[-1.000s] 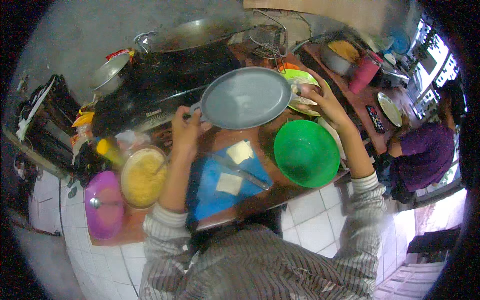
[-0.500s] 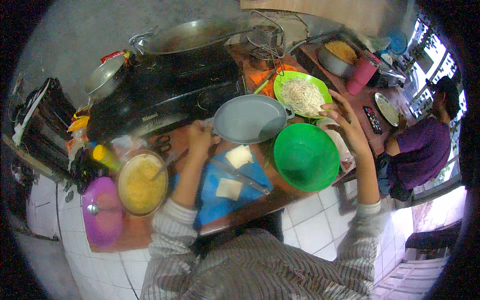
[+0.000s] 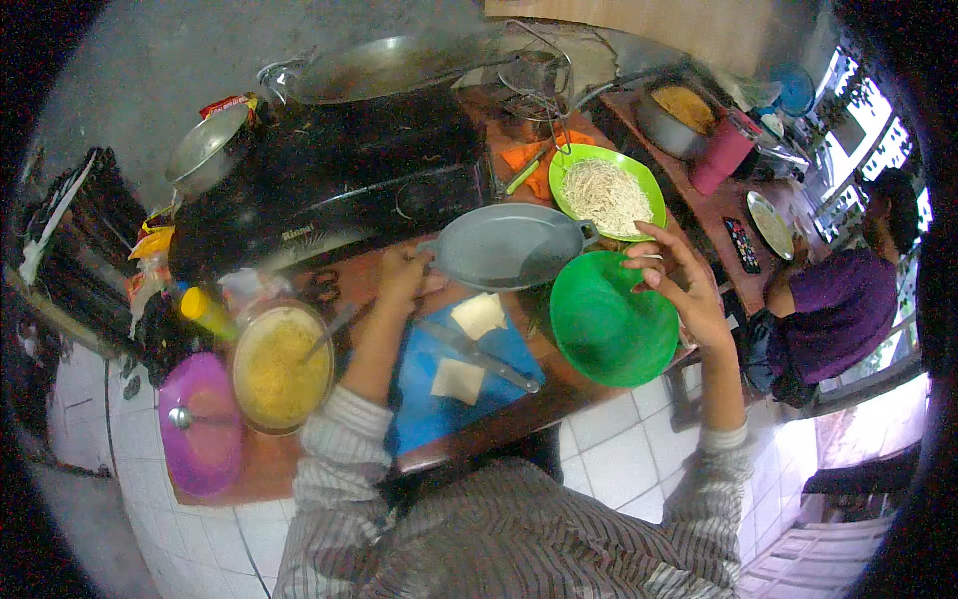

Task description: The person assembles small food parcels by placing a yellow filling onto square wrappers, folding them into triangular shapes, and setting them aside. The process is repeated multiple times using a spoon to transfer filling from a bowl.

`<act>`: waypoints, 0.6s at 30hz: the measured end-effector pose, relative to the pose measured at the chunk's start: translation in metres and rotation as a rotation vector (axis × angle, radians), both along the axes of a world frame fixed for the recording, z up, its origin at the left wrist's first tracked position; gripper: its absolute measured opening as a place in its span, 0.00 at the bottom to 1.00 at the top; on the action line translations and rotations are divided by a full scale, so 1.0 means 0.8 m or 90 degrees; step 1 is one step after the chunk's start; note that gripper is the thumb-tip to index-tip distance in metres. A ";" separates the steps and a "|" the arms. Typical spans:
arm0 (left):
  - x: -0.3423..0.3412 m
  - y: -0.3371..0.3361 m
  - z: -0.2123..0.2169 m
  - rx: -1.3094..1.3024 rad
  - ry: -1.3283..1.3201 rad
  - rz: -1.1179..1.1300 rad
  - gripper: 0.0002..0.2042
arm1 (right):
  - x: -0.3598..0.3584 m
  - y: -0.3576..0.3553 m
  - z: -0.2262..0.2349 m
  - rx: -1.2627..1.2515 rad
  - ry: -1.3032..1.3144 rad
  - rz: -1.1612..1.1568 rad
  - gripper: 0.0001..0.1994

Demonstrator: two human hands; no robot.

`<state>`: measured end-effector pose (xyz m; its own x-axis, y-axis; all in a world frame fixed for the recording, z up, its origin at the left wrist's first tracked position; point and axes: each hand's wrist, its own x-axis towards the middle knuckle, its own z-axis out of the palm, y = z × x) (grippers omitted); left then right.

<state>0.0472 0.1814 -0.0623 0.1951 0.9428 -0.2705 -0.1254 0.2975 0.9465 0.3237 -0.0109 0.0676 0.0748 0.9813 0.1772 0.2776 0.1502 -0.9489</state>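
My left hand (image 3: 404, 280) is closed at the left handle of a grey oval pan (image 3: 509, 248), which holds a thin layer of what looks like liquid. My right hand (image 3: 684, 285) hovers by the right rim of a green bowl (image 3: 609, 324), fingers apart and nothing in them. Behind that bowl lies a lime-green plate (image 3: 609, 193) heaped with pale shreds. In front of the pan, a knife (image 3: 484, 357) rests on a blue cutting board (image 3: 424, 424) between two pale square sheets (image 3: 478, 315), perhaps wrappers.
At left stand a bowl of yellow food (image 3: 279, 369) with a spoon, a purple lid (image 3: 200, 429) and a yellow-capped bottle (image 3: 205, 307). A black stove (image 3: 339, 200) carries a large wok (image 3: 384, 75). Another person (image 3: 843, 299) in purple sits at far right.
My right hand has moved left and slightly down, toward the green bowl's rim. The grey pan has shifted slightly right, with my left hand still at its handle.
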 end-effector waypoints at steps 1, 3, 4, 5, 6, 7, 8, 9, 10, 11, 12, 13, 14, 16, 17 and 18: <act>-0.002 0.001 -0.003 -0.001 -0.011 -0.004 0.08 | -0.004 -0.001 0.001 -0.007 -0.008 -0.002 0.24; -0.004 0.003 -0.009 0.007 -0.039 0.006 0.10 | -0.017 -0.010 0.001 0.033 -0.135 -0.007 0.21; -0.005 0.004 -0.012 0.015 -0.055 0.022 0.11 | -0.026 -0.015 0.000 0.049 -0.199 -0.008 0.19; -0.005 0.004 -0.014 0.013 -0.076 0.032 0.12 | -0.040 -0.022 -0.005 0.083 -0.215 -0.010 0.16; -0.007 0.004 -0.014 0.026 -0.054 0.033 0.12 | -0.056 -0.026 -0.013 0.092 -0.222 0.016 0.16; -0.007 0.004 -0.012 0.030 -0.039 0.026 0.13 | -0.072 -0.029 -0.022 0.106 -0.236 0.044 0.16; -0.008 0.003 -0.009 0.034 -0.025 0.021 0.14 | -0.087 -0.031 -0.031 0.121 -0.249 0.072 0.15; -0.008 -0.002 -0.005 0.054 0.004 0.059 0.18 | -0.103 -0.028 -0.042 0.118 -0.253 0.084 0.15; -0.012 -0.009 0.001 0.164 0.121 0.083 0.19 | -0.120 -0.023 -0.053 0.116 -0.256 0.097 0.15; -0.017 -0.017 0.010 0.274 0.239 0.105 0.19 | -0.134 -0.018 -0.062 0.130 -0.262 0.106 0.15; -0.021 -0.026 0.021 0.341 0.386 0.111 0.19 | -0.145 -0.016 -0.067 0.121 -0.291 0.065 0.14; -0.031 -0.044 0.030 0.390 0.398 0.043 0.18 | -0.155 -0.015 -0.072 0.126 -0.324 0.021 0.14; -0.043 -0.063 0.039 0.404 0.398 -0.023 0.18 | -0.162 -0.014 -0.075 0.121 -0.353 -0.029 0.14; -0.060 -0.099 0.056 0.496 0.365 -0.141 0.18 | -0.171 -0.020 -0.075 0.176 -0.424 0.013 0.14; -0.068 -0.115 0.062 0.452 0.383 -0.209 0.18 | -0.175 -0.022 -0.076 0.198 -0.455 0.032 0.14; -0.076 -0.132 0.066 0.459 0.359 -0.268 0.19 | -0.178 -0.022 -0.077 0.182 -0.470 0.054 0.15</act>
